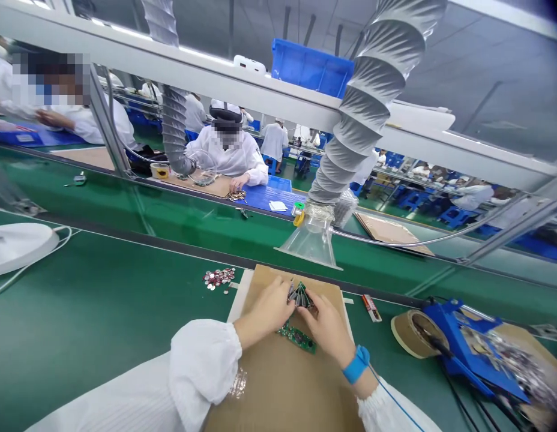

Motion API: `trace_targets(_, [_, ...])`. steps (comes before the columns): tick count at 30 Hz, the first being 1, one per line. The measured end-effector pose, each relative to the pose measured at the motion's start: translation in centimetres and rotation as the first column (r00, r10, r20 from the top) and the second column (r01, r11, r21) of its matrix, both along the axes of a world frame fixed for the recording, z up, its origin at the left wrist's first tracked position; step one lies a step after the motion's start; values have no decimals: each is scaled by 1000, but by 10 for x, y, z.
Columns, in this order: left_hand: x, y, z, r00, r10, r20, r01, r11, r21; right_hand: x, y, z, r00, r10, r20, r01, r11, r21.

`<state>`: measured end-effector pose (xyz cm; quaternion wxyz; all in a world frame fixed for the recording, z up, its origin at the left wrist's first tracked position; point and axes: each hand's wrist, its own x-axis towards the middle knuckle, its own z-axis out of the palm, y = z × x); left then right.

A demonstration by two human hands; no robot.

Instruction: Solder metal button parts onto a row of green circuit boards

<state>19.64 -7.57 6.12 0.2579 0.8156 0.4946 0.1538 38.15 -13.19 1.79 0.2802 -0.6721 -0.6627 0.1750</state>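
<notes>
Between my hands is a fanned bunch of dark grey and green pieces [301, 295], possibly small circuit boards; their exact kind is unclear. From the left, my left hand [273, 305] closes its fingers on the bunch and partly hides it. My right hand [327, 324] holds the other side between thumb and fingers, with a blue wrist strap [357, 364] on that wrist. Just below them, a green circuit board [299, 338] lies on the brown cardboard sheet [287, 390], its left end near my left wrist.
Several shiny round discs [219, 277] lie left of the cardboard. A clear fume hood [311, 240] hangs beyond it. At right are a small red and white packet [371, 308], a tape roll [418, 333] and a blue stand [467, 342] with cables. A co-worker [231, 150] sits opposite.
</notes>
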Motion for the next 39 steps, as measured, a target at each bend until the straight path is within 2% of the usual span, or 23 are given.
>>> trace_targets(9, [47,-42,-5,974,-219,-63,221,974,37,34,-69,-9,972,-200,-125,185,975,-119])
trace_targets(14, [60,-50,-12,945,-295,-142,309,948,83,48,-81,-15,956,-241,-166,221,967,-129])
trace_targets(20, [66,-52,-17,921,-328,-208,356,928,113,64,-87,-17,936,-292,-198,268,954,-137])
trace_targets(23, [60,-51,-19,921,-346,-177,369,921,120,71,-91,-20,930,-296,-217,273,953,-132])
trace_targets(27, [31,-49,-19,940,-329,-88,340,927,162,77,-95,-26,922,-289,-256,266,956,-123])
trace_targets(31, [7,-52,-22,919,-358,-168,389,892,228,80,-96,-34,912,-282,-299,265,959,-97])
trace_targets(35, [6,-62,-30,890,-362,-278,437,853,287,81,-94,-41,899,-295,-322,287,955,-74])
trace_targets(39, [6,-71,-36,900,-324,-290,403,873,275,81,-94,-46,890,-304,-340,303,951,-59])
